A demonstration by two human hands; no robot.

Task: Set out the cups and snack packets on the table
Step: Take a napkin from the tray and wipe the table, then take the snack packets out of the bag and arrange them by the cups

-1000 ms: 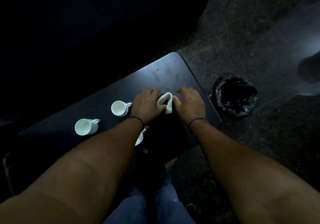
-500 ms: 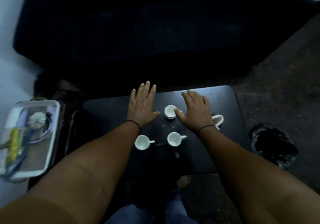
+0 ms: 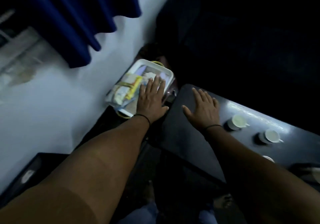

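A white tray (image 3: 138, 64) lies left of the dark table (image 3: 183, 144) and holds snack packets (image 3: 128, 88), one with a yellow band. My left hand (image 3: 150, 99) is stretched flat over the tray's near side, fingers apart, holding nothing. My right hand (image 3: 202, 107) hovers open over the table's left end. Two white cups (image 3: 238, 120) (image 3: 271, 135) stand upright on the table to the right. The rim of a third cup (image 3: 268, 158) shows behind my right forearm.
A blue curtain (image 3: 78, 16) hangs over the pale wall at upper left. A dark sofa fills the upper right behind the table. A black box (image 3: 32, 168) sits at lower left. My knees in jeans are at the bottom.
My view has swung left from the table's middle to the tray. Both hands moved left off the cups; my left hand now reaches over the tray.
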